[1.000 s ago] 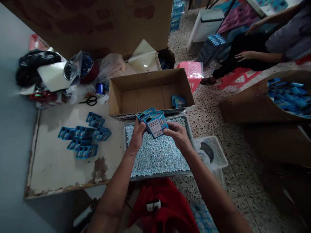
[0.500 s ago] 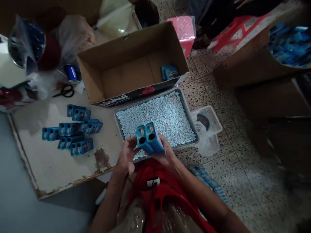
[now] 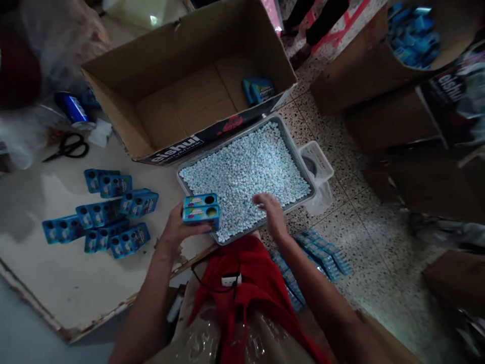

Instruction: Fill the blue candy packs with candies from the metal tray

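Note:
Two small blue cartons (image 3: 200, 212) with round holes in one face are gripped side by side in my left hand (image 3: 175, 228), at the near left edge of the grey tray. The tray (image 3: 293, 139) is full of small pale blue and white pieces (image 3: 242, 174). Above its right part hovers my right hand (image 3: 272, 212), holding nothing, its fingers loosely stretched out over the pieces. Several similar blue cartons (image 3: 99, 213) stand in groups on the table to the left, their holes showing.
A large open cardboard box (image 3: 189, 101) stands behind the tray, with blue packs (image 3: 259, 90) inside. Scissors (image 3: 71, 146) and a blue can (image 3: 75, 109) lie at left. Another carton (image 3: 348, 76) full of blue packs stands at right. Blue packs (image 3: 322, 253) lie low at right.
My right hand has let go of the cartons and moved right over the tray. My left hand alone now holds them, turned and shifted left. The view has moved closer.

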A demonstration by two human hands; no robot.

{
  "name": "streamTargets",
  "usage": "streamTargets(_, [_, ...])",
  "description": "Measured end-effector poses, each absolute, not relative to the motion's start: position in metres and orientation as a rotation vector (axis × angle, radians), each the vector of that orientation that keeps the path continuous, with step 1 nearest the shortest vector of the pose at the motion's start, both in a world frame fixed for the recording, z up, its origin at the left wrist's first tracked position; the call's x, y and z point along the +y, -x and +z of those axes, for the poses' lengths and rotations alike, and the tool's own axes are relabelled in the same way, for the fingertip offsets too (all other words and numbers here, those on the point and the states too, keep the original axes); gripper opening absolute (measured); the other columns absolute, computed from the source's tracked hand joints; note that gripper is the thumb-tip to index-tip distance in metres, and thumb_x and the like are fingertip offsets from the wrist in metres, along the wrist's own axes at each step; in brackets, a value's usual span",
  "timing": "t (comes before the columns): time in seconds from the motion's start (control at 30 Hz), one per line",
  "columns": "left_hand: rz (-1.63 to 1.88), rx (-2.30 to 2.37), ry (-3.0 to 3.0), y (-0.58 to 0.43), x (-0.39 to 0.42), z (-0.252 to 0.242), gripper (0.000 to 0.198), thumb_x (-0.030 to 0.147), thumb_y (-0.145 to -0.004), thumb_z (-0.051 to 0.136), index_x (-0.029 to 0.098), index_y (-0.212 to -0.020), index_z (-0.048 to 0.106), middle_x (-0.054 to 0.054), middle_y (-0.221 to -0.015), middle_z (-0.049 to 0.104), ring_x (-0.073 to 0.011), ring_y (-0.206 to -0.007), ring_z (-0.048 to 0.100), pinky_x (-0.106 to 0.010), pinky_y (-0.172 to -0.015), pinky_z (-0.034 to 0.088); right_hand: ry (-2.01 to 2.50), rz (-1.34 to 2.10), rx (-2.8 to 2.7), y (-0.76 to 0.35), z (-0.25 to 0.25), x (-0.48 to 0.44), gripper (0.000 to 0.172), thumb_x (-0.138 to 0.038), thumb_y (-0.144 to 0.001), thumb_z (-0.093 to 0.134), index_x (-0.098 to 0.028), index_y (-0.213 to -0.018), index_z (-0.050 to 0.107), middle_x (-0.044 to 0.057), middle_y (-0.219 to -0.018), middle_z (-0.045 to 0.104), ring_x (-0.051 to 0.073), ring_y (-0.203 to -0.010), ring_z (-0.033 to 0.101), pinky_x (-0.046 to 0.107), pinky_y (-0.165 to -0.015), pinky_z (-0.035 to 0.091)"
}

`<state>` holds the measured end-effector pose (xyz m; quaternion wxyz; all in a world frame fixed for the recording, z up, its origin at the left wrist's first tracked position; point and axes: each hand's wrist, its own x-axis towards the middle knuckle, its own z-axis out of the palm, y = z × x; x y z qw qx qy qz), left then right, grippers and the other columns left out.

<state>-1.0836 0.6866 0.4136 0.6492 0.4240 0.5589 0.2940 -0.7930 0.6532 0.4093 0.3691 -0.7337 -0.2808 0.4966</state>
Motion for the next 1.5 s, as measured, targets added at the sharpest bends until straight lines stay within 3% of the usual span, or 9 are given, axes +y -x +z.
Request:
streamTargets(0.1, [0.367, 1.596, -1.456, 1.075, 0.715, 0.416, 0.076, 0.050, -0.050, 0.100, 0.023, -0.115, 0.071, -0.010, -0.103, 0.080, -0.0393, -0.100, 0.077, -0.047, -0.087, 0.062, 1.974, 0.597, -0.998, 0.738, 0.380, 0.692, 0.051, -0.063, -0.097, 0.049, -0.019, -0.105, 0.073, 0.012, -0.113, 0.074, 0.026, -0.112, 0.065, 0.047, -0.110, 0.048])
streamTargets(0.23, [-0.165, 1.735, -1.827, 1.043, 0.737, 0.418, 0.056, 0.041, -0.065, 0.090, 0.024, -0.114, 0.069, -0.013, -0.106, 0.080, -0.0427, -0.101, 0.076, -0.047, -0.083, 0.058, 1.966, 0.407, -1.336, 0.706, 0.326, 0.741, 0.056, -0.061, -0.100, 0.045, -0.020, -0.133, 0.067, 0.017, -0.148, 0.061, 0.029, -0.144, 0.052, 0.056, -0.125, 0.036])
streamTargets(0.43, [-0.368, 1.723, -1.926, 1.017, 0.749, 0.414, 0.054, 0.045, -0.070, 0.086, 0.026, -0.116, 0.067, -0.012, -0.113, 0.079, -0.0405, -0.106, 0.075, -0.042, -0.081, 0.055, 1.937, 0.444, -1.492, 0.720, 0.299, 0.753, 0.058, -0.066, -0.096, 0.059, -0.024, -0.135, 0.068, 0.014, -0.137, 0.066, 0.030, -0.136, 0.056, 0.055, -0.122, 0.040])
streamTargets(0.63, [-0.266, 1.807, -1.839, 1.007, 0.744, 0.410, 0.065, 0.050, -0.072, 0.087, 0.025, -0.127, 0.064, -0.010, -0.119, 0.078, -0.0373, -0.114, 0.073, -0.040, -0.087, 0.055, 1.764, 0.764, -1.010, 0.735, 0.301, 0.747, 0.053, -0.066, -0.088, 0.064, -0.020, -0.112, 0.074, 0.012, -0.120, 0.075, 0.029, -0.119, 0.066, 0.052, -0.116, 0.048])
streamTargets(0.8, [-0.133, 1.888, -1.805, 1.001, 0.733, 0.417, 0.071, 0.049, -0.072, 0.088, 0.025, -0.133, 0.062, -0.008, -0.125, 0.077, -0.0349, -0.118, 0.072, -0.039, -0.094, 0.056, 1.593, 1.146, -0.575, 0.756, 0.297, 0.753, 0.044, -0.064, -0.089, 0.056, -0.023, -0.091, 0.072, 0.008, -0.102, 0.077, 0.030, -0.120, 0.069, 0.055, -0.108, 0.056])
streamTargets(1.0, [0.068, 1.823, -1.837, 0.998, 0.727, 0.416, 0.067, 0.041, -0.070, 0.089, 0.024, -0.130, 0.064, -0.009, -0.124, 0.077, -0.0361, -0.119, 0.072, -0.042, -0.098, 0.057, 1.290, 1.442, -0.419, 0.796, 0.340, 0.753, 0.050, -0.070, -0.088, 0.051, -0.024, -0.086, 0.068, 0.009, -0.084, 0.074, 0.031, -0.111, 0.071, 0.051, -0.094, 0.062])
streamTargets(1.13, [0.314, 1.735, -1.846, 1.001, 0.723, 0.409, 0.069, 0.036, -0.066, 0.091, 0.024, -0.128, 0.065, -0.008, -0.126, 0.077, -0.0359, -0.119, 0.072, -0.044, -0.102, 0.057, 1.100, 1.442, -0.541, 0.822, 0.385, 0.746, 0.043, -0.065, -0.089, 0.046, -0.025, -0.082, 0.061, 0.007, -0.089, 0.071, 0.027, -0.104, 0.072, 0.047, -0.093, 0.061])
streamTargets(1.33, [0.555, 1.548, -1.729, 1.009, 0.721, 0.398, 0.076, 0.038, -0.064, 0.094, 0.022, -0.131, 0.062, -0.005, -0.123, 0.076, -0.0285, -0.110, 0.074, -0.039, -0.101, 0.058, 1.079, 1.279, -0.674, 0.838, 0.430, 0.743, 0.042, -0.065, -0.090, 0.044, -0.026, -0.083, 0.056, 0.006, -0.100, 0.065, 0.022, -0.095, 0.069, 0.041, -0.093, 0.060])
streamTargets(1.5, [0.751, 1.460, -1.821, 1.014, 0.725, 0.390, 0.075, 0.034, -0.060, 0.098, 0.022, -0.126, 0.062, -0.008, -0.127, 0.070, -0.0301, -0.119, 0.068, -0.042, -0.105, 0.057, 1.037, 1.203, -0.743, 0.839, 0.444, 0.745, 0.044, -0.066, -0.094, 0.044, -0.026, -0.084, 0.060, 0.006, -0.093, 0.063, 0.021, -0.087, 0.065, 0.041, -0.090, 0.060])
